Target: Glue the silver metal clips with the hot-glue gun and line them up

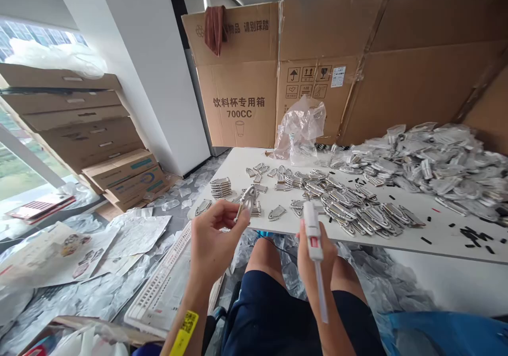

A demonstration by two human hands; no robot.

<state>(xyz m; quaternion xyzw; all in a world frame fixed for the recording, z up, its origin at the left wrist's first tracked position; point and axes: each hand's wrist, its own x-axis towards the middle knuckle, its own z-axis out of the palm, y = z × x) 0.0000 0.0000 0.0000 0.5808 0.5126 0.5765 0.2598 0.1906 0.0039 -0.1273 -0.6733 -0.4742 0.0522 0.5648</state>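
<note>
My left hand (218,229) pinches a small pale metal piece (246,202) with a looped end between thumb and fingertips, above the table's near edge. My right hand (317,255) grips a white hot glue gun (312,231), a translucent glue stick (322,292) sticking out of its rear toward me. The gun's front points away over the table. Similar flat metal pieces lie beyond my hands, in a stack (220,186) at the left, a single one (277,212) between my hands and a large heap (349,202) at the right.
Many bagged pieces (436,160) are piled on the table's (400,250) far right, with small black strips (472,237) nearer. A crumpled clear bag (301,128) stands against a cardboard wall (238,81). A white crate (162,287) and plastic scraps lie at the lower left.
</note>
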